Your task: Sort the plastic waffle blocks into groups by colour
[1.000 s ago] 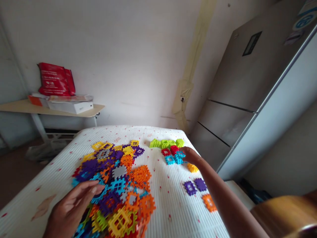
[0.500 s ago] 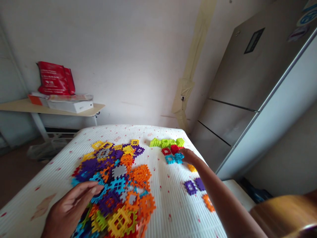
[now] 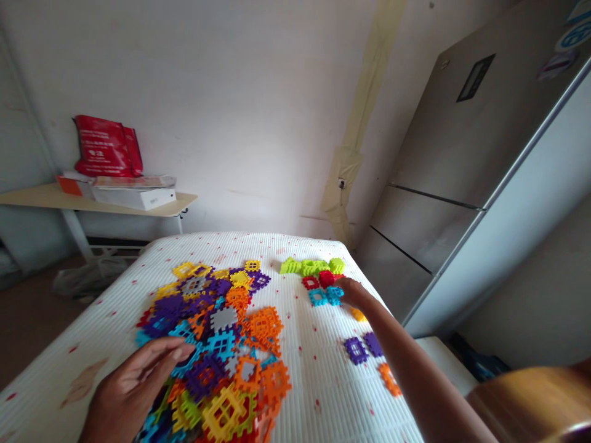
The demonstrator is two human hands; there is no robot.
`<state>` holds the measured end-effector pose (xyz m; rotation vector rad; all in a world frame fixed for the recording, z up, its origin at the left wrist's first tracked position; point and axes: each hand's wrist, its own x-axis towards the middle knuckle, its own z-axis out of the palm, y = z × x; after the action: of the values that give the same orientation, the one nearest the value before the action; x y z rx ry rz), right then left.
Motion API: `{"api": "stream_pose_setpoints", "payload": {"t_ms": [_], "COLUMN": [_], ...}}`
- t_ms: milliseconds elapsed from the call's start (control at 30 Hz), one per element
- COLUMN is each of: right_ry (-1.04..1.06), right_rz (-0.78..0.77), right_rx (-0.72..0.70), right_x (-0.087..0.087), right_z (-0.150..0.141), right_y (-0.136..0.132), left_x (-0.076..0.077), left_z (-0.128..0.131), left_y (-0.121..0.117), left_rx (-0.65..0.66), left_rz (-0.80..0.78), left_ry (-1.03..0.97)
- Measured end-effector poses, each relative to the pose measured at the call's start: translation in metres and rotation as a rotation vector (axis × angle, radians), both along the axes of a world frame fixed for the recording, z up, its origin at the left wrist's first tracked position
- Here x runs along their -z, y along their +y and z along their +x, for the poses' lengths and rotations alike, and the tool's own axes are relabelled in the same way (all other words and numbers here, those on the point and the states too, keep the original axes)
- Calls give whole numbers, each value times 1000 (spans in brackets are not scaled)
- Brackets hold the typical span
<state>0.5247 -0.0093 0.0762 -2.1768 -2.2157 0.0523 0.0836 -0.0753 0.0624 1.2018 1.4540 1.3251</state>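
Observation:
A large heap of plastic interlocking squares (image 3: 224,319) in many colours lies on the cloth. My left hand (image 3: 132,384) hovers at its near left edge, thumb and forefinger slightly apart with nothing visible between them. Far to the right, my right hand (image 3: 353,292) has its fingers closed at a blue interlocking square (image 3: 334,295); the fingertips are partly hidden. Beside that piece lies another blue square (image 3: 317,298). Red squares (image 3: 311,283) sit just behind, and a row of lime green squares (image 3: 314,267) stands farthest back.
Purple squares (image 3: 355,350), an orange square (image 3: 389,379) and a yellow square (image 3: 357,314) lie near my right forearm. A grey fridge (image 3: 429,160) stands at the right. A side table (image 3: 28,198) at the left bears white boxes and a red bag (image 3: 106,146).
The view has shifted very slightly. Both hands stay in nearly the same places, and the pieces lie as before.

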Motion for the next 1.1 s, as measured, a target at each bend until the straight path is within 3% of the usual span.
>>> {"api": "stream_pose_setpoints", "payload": {"t_ms": [400,567,767,867,1100], "right_ry": [-68,45,203,221,283], "right_rz": [38,135,116,85,109], "right_rx": [-7,-110,-232,-228,-250], "right_x": [-12,-10,12,20,17], "right_z": [-13,-46,-101,-124,-164], "right_y": [-13,-23,-29,-25,-23], "left_x": [-4,-7,-12,-3,31], "left_z": [-5,-19,-47,-63,-80], "left_y": [3,4,14,22,40], "left_rx": [6,-82,-265,-311,-282], "left_rz": [44,92,63,7,-24], "left_ry": [50,76,264,291,6]}}
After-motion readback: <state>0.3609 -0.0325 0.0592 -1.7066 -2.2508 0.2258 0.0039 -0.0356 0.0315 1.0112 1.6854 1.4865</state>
